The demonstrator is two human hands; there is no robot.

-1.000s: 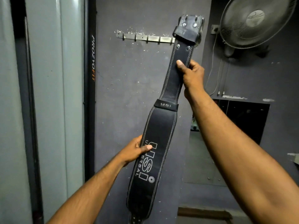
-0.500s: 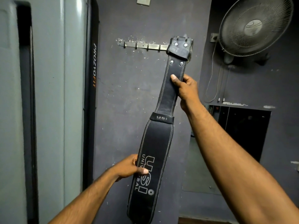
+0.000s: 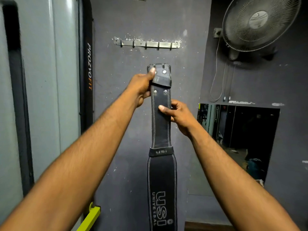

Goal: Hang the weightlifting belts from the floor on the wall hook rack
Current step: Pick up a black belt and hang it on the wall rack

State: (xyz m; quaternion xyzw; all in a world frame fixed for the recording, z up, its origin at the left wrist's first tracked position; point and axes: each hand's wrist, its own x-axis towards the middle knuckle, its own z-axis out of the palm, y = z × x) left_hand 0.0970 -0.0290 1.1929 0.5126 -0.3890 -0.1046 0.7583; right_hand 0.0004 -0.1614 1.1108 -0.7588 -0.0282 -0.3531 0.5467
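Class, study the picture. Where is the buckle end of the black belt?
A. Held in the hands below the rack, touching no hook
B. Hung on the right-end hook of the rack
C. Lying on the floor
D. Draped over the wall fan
A: the left hand grips the buckle end of the belt below the hook rack, with bare wall showing between them, and the right hand holds the strap lower down.
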